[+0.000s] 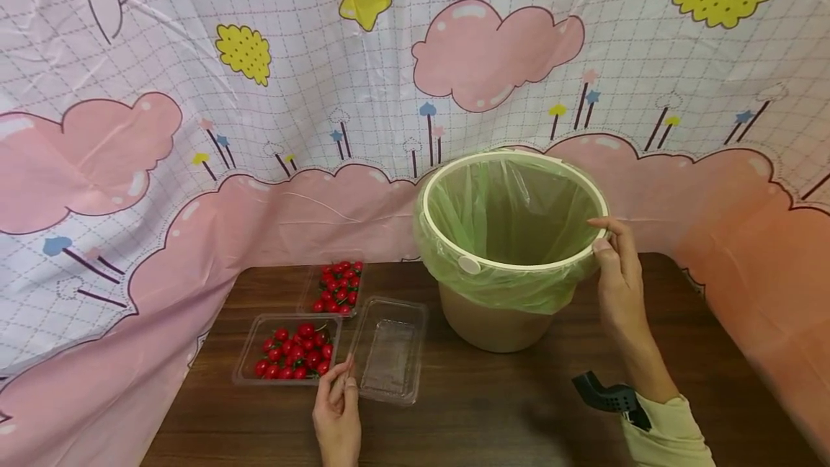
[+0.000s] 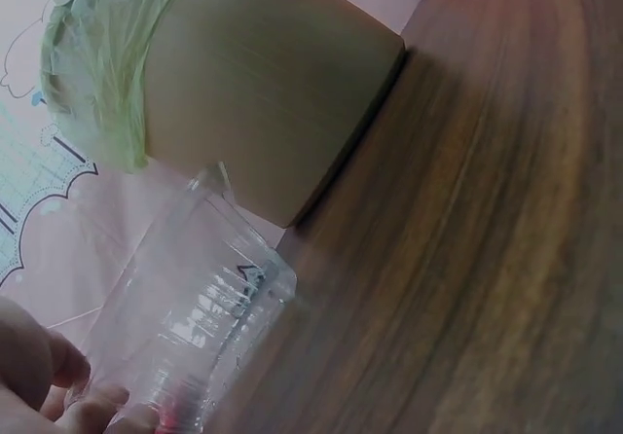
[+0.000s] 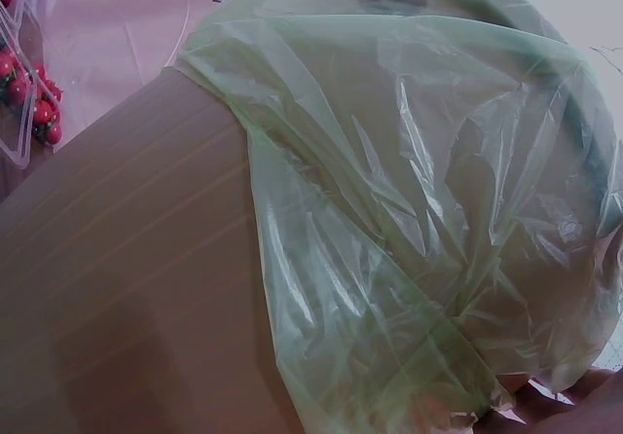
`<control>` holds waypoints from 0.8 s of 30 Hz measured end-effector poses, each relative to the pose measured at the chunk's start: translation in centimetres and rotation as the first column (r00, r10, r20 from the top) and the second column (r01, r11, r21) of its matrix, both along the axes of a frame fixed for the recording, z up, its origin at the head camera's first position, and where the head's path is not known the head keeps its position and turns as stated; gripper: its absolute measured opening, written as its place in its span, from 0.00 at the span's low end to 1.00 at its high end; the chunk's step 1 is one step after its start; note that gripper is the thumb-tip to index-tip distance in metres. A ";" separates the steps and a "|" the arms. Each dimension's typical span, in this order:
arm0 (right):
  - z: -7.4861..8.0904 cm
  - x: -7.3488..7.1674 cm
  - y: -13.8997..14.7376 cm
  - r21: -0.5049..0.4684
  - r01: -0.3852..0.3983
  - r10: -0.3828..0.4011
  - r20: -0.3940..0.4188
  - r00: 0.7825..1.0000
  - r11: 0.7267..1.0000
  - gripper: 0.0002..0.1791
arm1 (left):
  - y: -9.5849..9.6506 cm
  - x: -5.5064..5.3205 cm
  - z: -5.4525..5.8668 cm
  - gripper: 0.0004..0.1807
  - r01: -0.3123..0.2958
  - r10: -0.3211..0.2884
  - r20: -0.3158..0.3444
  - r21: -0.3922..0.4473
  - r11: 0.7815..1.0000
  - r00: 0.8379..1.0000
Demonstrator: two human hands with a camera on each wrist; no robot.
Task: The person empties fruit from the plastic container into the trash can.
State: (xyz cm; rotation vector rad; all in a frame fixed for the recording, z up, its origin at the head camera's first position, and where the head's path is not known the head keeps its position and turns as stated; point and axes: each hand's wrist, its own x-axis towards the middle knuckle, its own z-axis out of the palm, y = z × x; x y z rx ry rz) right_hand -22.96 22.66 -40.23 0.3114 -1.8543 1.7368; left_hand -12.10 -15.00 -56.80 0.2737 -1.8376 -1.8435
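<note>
My left hand [image 1: 337,416] pinches the near left edge of a clear plastic box [image 1: 391,352] with no fruit in it; the left wrist view shows the fingers [image 2: 92,405] at its rim. Green plastic film [image 2: 107,64] is folded over the rim of a brown trash bin [image 1: 496,319] to the right of the box. With thumb and fingers my right hand [image 1: 622,279] grips the bin's cream rim ring [image 1: 447,247] at its right side. The right wrist view has the green liner [image 3: 419,181] up close, fingertips showing at the lower right corner.
Left of the clear box stands a clear tray [image 1: 246,362] of red cherry tomatoes [image 1: 295,353]. Another small tray of tomatoes [image 1: 338,287] is behind it. A patterned cloth [image 1: 311,114] hangs at the back and sides of the dark wooden table [image 1: 473,409].
</note>
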 end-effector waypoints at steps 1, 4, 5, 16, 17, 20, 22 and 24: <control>0.0 0.0 0.0 -0.007 -0.005 0.005 0.001 1.000 1.000 0.20 | 0.0 0.0 -0.1 0.13 -0.004 0.003 -0.016 -0.015 1.000 1.000; 0.0 0.1 0.0 -0.022 -0.018 0.018 0.002 1.000 1.000 0.20 | 0.1 0.1 -0.2 0.13 -0.010 0.010 -0.030 -0.012 1.000 1.000; 0.1 0.1 0.0 -0.025 -0.019 0.019 0.002 1.000 1.000 0.20 | 0.2 0.2 -0.2 0.14 -0.014 0.014 -0.026 -0.008 1.000 1.000; 0.2 0.0 0.0 -0.018 -0.018 0.018 0.008 1.000 1.000 0.20 | 0.2 1.1 -0.8 0.16 0.011 -0.011 -0.012 0.034 0.999 1.000; 0.2 0.1 0.0 -0.012 -0.017 0.017 0.008 1.000 1.000 0.20 | 0.2 1.1 -0.8 0.16 0.019 -0.019 -0.015 0.031 0.999 1.000; 0.1 0.1 0.0 0.004 -0.016 0.016 0.009 1.000 1.000 0.20 | 0.1 1.4 -0.9 0.16 0.047 -0.046 -0.042 0.023 0.999 0.998; 0.1 0.1 0.1 0.019 -0.003 0.003 0.015 1.000 1.000 0.20 | 0.0 1.6 -0.9 0.16 0.057 -0.056 -0.051 0.008 0.998 0.997; 0.1 0.1 0.1 0.032 0.013 -0.014 0.024 1.000 0.999 0.21 | -0.2 1.9 -0.8 0.16 0.057 -0.058 -0.041 -0.020 0.998 0.997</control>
